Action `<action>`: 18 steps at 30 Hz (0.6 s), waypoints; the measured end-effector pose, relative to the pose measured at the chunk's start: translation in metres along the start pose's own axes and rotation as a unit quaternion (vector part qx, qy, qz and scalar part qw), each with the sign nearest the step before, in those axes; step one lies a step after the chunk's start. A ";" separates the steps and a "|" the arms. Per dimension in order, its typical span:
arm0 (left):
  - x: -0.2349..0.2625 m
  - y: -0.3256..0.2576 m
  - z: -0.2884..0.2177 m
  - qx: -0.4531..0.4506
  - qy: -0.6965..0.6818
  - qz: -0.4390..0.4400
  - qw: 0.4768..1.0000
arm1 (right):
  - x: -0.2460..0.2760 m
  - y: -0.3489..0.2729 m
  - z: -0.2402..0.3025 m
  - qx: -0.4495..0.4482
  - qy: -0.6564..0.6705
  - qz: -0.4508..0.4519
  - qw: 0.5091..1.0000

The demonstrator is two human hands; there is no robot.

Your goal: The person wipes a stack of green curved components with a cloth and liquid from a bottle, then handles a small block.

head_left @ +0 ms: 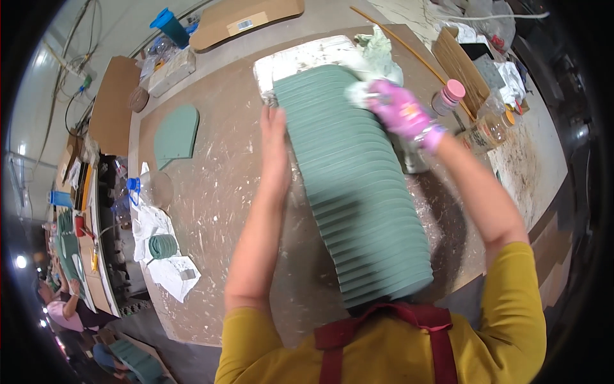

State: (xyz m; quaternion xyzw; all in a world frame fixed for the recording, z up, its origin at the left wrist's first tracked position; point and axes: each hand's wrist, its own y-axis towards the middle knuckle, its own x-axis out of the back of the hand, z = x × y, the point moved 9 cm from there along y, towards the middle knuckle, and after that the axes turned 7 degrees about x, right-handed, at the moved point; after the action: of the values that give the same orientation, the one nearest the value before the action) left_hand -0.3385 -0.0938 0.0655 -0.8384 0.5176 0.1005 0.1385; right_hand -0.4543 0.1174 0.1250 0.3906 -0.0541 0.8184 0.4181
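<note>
A long row of overlapping green sheets [358, 185] with rounded edges runs from near my body toward the far side of the table. Its far end lies by a white, stained block [300, 57]. My left hand [274, 131] is bare, fingers stretched out along the row's left edge near the far end. In a pink glove, my right hand [401, 114] grips a white cloth [358, 95] against the far right edge of the sheets; it is smeared by motion. A crumpled pale cloth [376, 54] lies just beyond.
A single green sheet [178, 133] and a green coil [162, 246] on white paper [176, 278] lie at left, near a clear bottle [155, 189]. Right stand a pink-lidded jar [449, 96], a bottle [489, 131] and a cardboard box [460, 70]. A co-worker [67, 310] is lower left.
</note>
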 end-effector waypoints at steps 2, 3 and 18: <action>-0.014 0.018 -0.001 0.021 0.020 0.009 1.000 | 0.030 0.003 -0.018 -0.081 0.014 0.026 0.996; -0.021 0.021 0.000 0.044 0.043 0.020 0.998 | 0.040 0.016 -0.013 -0.052 -0.030 0.024 0.998; -0.023 0.024 0.009 0.079 -0.091 0.016 0.993 | 0.018 0.024 -0.078 -0.022 -0.082 0.018 0.996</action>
State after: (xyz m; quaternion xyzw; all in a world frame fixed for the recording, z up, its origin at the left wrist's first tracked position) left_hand -0.3709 -0.0815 0.0615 -0.8039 0.5226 0.1373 0.2487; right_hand -0.5242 0.1462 0.0894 0.4463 -0.1138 0.7895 0.4056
